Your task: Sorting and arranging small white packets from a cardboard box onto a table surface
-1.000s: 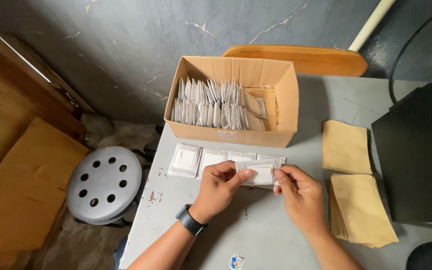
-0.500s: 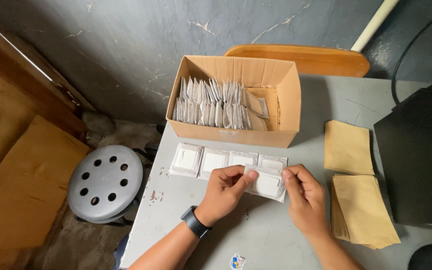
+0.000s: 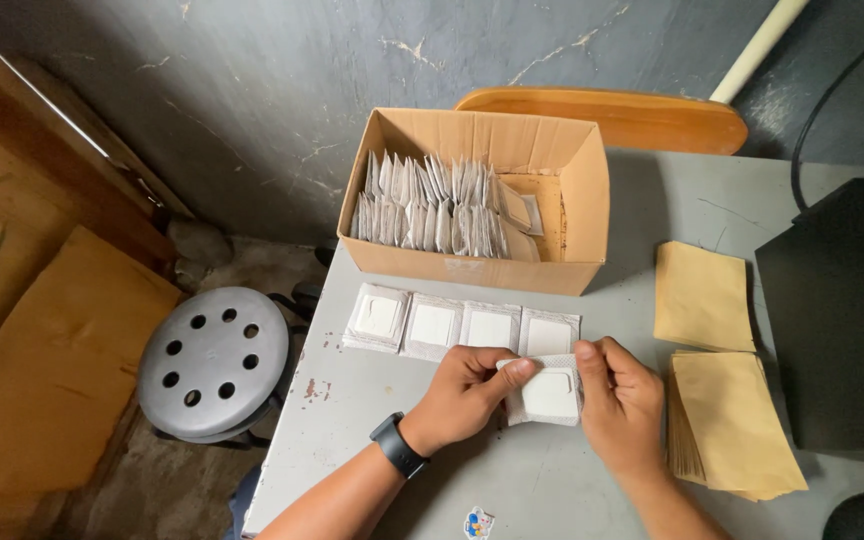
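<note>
Both my hands pinch one small white paper sachet (image 3: pixel 550 394) just above the grey table (image 3: pixel 592 500). My left hand (image 3: pixel 462 395), with a black watch on its wrist, grips the sachet's top left edge. My right hand (image 3: pixel 620 405) grips its top right corner. Just beyond my fingers a row of several flat white sachets (image 3: pixel 432 324) lies on the table. Behind that row stands an open cardboard box (image 3: pixel 582 200) packed with many upright white sachets.
Two stacks of brown envelopes (image 3: pixel 727 415) lie right of my hands. A black machine (image 3: pixel 847 310) fills the table's right side. A grey round stool (image 3: pixel 214 362) stands left of the table, with wooden boards beyond it and an orange chair back (image 3: pixel 642 115) behind the box.
The sachet between my hands has been drawn nearer to me, away from the row, and now faces up flat. The camera view has shifted slightly.
</note>
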